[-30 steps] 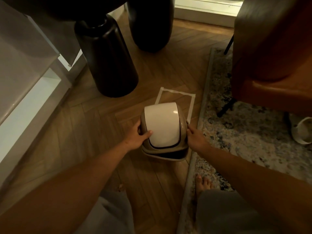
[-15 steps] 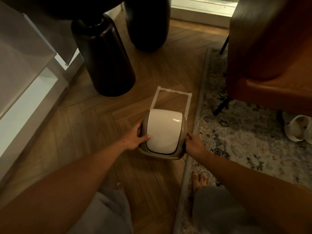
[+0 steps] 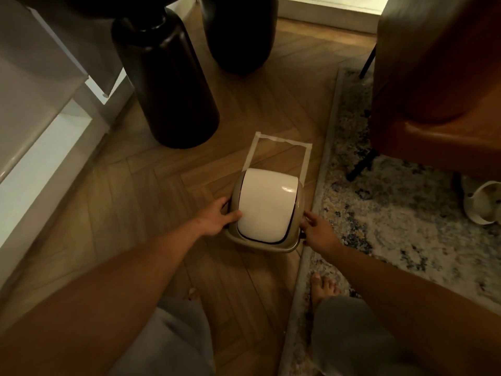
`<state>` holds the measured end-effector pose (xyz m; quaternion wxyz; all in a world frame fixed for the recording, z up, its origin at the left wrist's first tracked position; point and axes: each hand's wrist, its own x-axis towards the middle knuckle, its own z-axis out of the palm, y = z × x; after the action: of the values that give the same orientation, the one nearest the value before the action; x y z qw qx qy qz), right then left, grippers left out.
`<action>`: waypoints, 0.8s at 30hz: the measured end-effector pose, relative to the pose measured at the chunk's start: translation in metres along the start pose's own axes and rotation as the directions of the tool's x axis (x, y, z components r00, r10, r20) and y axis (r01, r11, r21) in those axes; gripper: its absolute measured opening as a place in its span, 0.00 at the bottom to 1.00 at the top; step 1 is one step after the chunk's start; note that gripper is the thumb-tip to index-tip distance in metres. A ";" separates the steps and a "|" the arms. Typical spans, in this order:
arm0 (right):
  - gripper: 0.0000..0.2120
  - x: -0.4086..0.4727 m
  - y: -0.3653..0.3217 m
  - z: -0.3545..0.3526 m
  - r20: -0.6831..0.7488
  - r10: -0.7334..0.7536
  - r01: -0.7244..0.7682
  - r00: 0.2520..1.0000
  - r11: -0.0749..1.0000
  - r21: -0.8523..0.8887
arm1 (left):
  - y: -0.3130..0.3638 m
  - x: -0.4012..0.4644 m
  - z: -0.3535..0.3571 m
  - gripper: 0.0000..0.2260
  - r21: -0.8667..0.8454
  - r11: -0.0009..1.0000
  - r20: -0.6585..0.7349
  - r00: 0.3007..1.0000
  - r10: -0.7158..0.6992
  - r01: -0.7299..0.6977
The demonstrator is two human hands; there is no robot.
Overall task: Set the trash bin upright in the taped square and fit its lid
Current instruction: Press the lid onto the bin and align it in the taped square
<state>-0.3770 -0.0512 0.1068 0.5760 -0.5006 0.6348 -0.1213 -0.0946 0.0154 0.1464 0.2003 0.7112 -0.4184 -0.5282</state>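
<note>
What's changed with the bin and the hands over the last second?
The trash bin has come upright from a tilt; its dark opening no longer shows. The right hand has eased to fingertip contact. The left hand keeps its grip, the lid stays on, over the taped square.

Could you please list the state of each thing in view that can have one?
trash bin: upright, lid on top, at the near end of the square
lid: white flap closed
taped square: far part uncovered
left hand: gripping the bin's side
right hand: fingers at the bin's other side
</note>
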 end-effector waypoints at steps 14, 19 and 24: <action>0.29 -0.041 -0.037 0.015 -0.023 -0.255 0.255 0.967 0.967 0.003 | -0.004 -0.005 -0.001 0.30 0.070 0.997 -0.041 0.998 0.047 -0.044; 0.30 -0.044 -0.039 0.027 0.011 -0.274 0.274 0.962 0.961 0.029 | -0.005 -0.006 0.003 0.23 0.045 0.999 -0.038 0.999 0.025 -0.023; 0.32 -0.055 -0.044 0.025 0.065 -0.261 0.261 0.963 0.965 0.009 | -0.011 -0.007 -0.001 0.23 0.054 0.998 -0.040 0.999 -0.004 0.006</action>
<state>-0.3428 -0.0182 0.1650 0.5754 -0.5835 0.5442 -0.1798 -0.0900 0.0270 0.1433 0.1879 0.7280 -0.4267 -0.5026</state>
